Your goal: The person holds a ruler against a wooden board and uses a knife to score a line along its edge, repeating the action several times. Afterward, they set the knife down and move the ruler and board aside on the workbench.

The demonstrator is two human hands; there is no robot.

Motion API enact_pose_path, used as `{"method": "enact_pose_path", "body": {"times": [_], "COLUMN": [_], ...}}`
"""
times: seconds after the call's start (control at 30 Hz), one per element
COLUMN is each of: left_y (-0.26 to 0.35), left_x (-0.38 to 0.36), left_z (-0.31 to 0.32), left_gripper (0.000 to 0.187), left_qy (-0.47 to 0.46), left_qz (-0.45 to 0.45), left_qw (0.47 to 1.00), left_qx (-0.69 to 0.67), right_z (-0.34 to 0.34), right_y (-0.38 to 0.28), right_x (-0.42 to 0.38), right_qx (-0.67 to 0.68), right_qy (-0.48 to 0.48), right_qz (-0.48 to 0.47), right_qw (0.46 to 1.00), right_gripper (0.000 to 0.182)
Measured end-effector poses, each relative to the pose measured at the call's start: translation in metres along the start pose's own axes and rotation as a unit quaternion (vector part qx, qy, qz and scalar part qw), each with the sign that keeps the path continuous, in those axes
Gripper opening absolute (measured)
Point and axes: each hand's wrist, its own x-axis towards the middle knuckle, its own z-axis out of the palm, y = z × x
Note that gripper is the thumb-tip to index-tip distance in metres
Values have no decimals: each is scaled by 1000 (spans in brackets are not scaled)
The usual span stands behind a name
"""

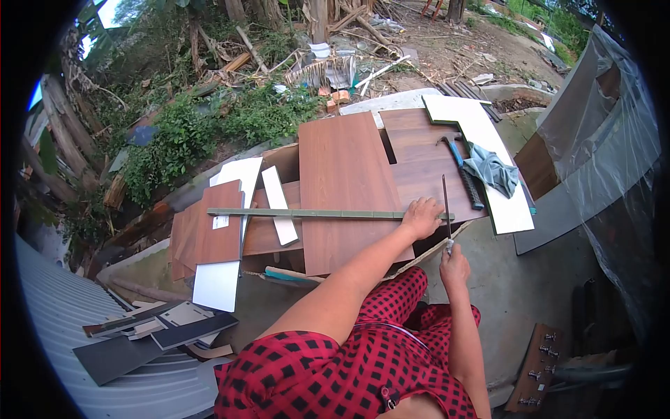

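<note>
My left hand [423, 218] grips a long, narrow greenish strip [328, 214] near its right end, fingers curled over it. The strip lies across the brown wood-grain boards, reaching far to the left. In my right hand [455, 267] is the handle of a saw [446, 208], closed tightly. Its thin dark blade points away from me, seen edge-on, and crosses the strip just right of my left hand. Beneath the strip is a wide brown board [349, 181]; a small white board [279, 206] and a brown panel [218, 241] lie under its left part.
A hammer [460, 167] and a grey-blue cloth [492, 170] lie at the right, by a notched white board [506, 209]. Offcuts [164, 332] are piled lower left. A plastic-wrapped panel [600, 146] leans at right. A brown board with metal fittings [534, 366] stands lower right.
</note>
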Motion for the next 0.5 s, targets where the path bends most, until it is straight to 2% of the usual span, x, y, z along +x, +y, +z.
{"method": "enact_pose_path", "body": {"times": [0.13, 0.3, 0.5], "left_y": [1, 0, 1], "left_x": [0, 2, 1], "left_z": [-1, 1, -4], "left_gripper": [25, 25, 28], "left_qy": [-11, -12, -38], "left_qz": [-7, -10, -35], "left_qw": [1000, 1000, 998], "left_qx": [11, -10, -24], "right_z": [-6, -9, -5], "right_y": [6, 36, 32], "right_x": [-19, -102, -74], "right_qx": [-7, 19, 10], "right_qy": [-3, -40, -4], "right_qz": [-6, 39, -11], "right_qw": [1000, 998, 1000], "right_gripper": [24, 22, 21]}}
